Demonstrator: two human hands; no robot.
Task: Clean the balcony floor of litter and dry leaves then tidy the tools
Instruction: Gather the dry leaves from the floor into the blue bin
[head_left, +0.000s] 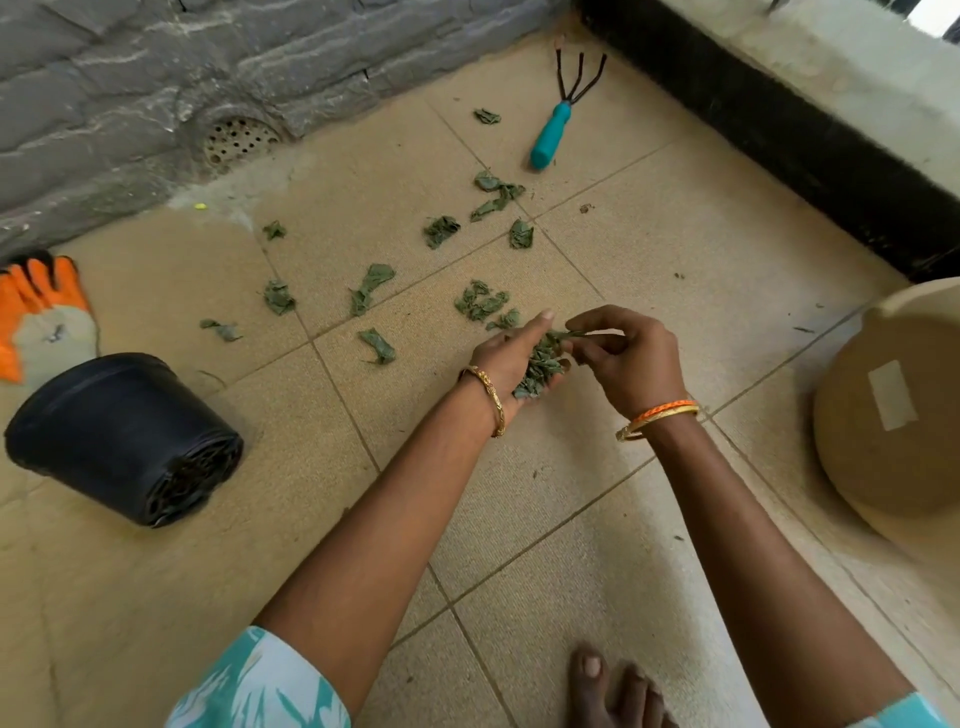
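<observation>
Dry leaves (480, 300) lie scattered over the tan tiled balcony floor (597, 519), most of them between the drain (240, 140) by the stone wall and the person's hands. A small bunch of leaves (543, 364) is already gathered in the left hand (511, 358), which is held palm up with its fingers loosely cupped around the bunch. The right hand (631, 358) pinches the top of one leaf at that bunch with thumb and forefinger, its grip closed on the leaf and its other fingers curled.

By the look of it, the step in hand is hand-picking the leaves into one pile in the palm, and it is early: around a dozen pieces are still on the floor. The next move likely calls for the right hand to let go into the left palm and reach forward to the nearest loose cluster just beyond the fingertips. The full palm could spill if tilted.

Tools remain untidied: a teal-handled hand rake (553, 130) lies near the far corner, orange work gloves (41, 312) at the left edge, a black plastic pot (119, 431) tipped on its side beside them, and a tan round container (898, 415) at the right
</observation>
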